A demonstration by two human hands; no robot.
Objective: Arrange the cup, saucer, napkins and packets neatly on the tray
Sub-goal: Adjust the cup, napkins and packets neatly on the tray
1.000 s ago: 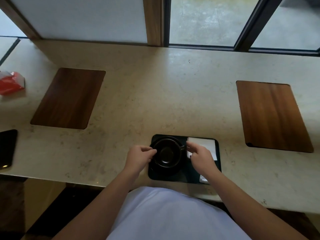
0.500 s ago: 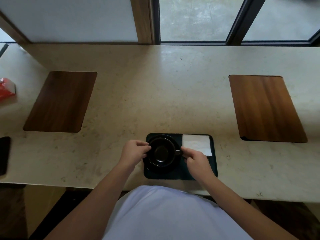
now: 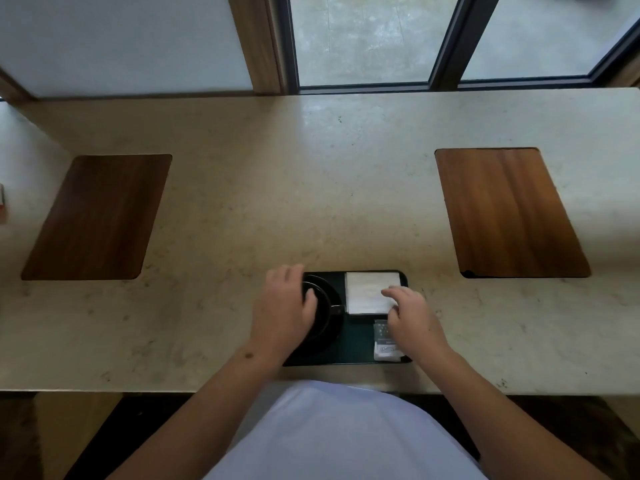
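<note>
Two hands are sitting over the tray [image 3: 356,344]. I'm seeing the left hand [image 3: 282,311] cupping the cup [image 3: 320,310], fingers curled. The right hand [image 3: 412,318] is lying flat with fingers spread, touching the napkins [image 3: 367,292].

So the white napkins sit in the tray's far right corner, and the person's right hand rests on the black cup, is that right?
Not quite. The head view shows the left hand on the black cup, while the right hand touches the white napkins. The napkins do sit in the far right corner of the tray.
</note>
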